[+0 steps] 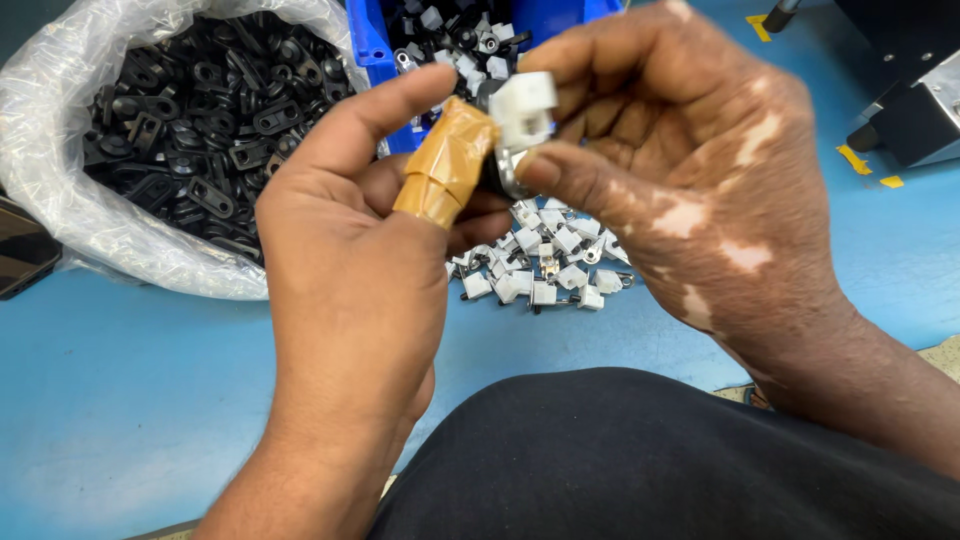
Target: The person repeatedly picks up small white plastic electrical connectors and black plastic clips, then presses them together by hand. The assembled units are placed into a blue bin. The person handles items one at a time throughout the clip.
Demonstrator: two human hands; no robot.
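Observation:
Both my hands meet in the middle of the view over a blue table [130, 380]. My left hand [350, 270], its thumb wrapped in brown tape, presses against a small part. My right hand [680, 170] pinches that small part: a white plastic block [524, 108] with a metal and black piece under it. Below the hands lies a pile of small white-and-metal clips [545, 265] on the table.
A clear plastic bag [60, 190] full of black plastic brackets [200, 110] sits at the upper left. A blue bin [368, 40] with mixed black and white parts stands at the top centre. A dark machine [915, 90] is at the upper right. My dark clothing fills the bottom.

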